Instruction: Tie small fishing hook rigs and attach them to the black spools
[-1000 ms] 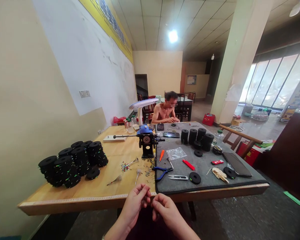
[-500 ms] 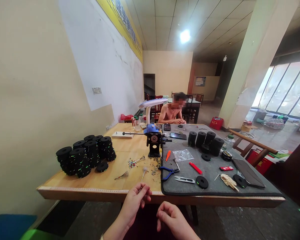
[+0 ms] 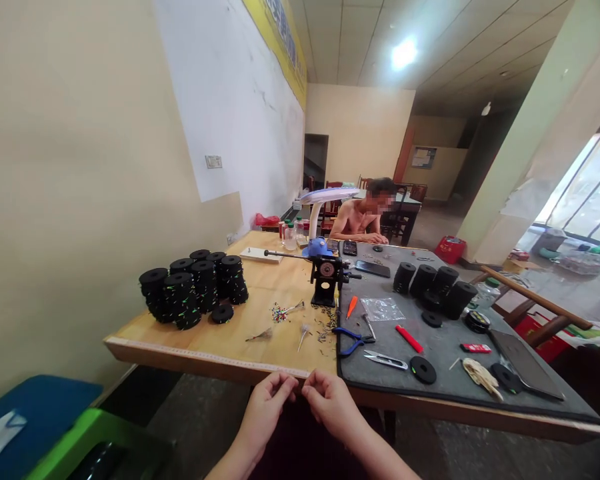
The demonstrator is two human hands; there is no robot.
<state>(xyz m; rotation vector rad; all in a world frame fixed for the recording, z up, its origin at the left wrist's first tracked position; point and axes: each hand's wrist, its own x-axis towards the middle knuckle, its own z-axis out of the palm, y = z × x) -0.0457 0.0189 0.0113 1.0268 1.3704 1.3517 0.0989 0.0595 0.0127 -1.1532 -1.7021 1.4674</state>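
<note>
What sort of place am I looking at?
Probably a small makeshift workshop: a black machine with a dial, stacks of black discs and pliers share a wooden table.

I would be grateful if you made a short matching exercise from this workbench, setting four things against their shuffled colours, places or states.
Column one
1. Pliers
2. Small beads
3. Dial machine
4. Left hand

Column two
A. Black, standing in front of the desk lamp
B. Curled, close to the right hand
C. Blue-handled, at the left edge of the grey mat
D. Multicoloured, scattered on bare wood

Right pairs: 1-C, 2-D, 3-A, 4-B
</note>
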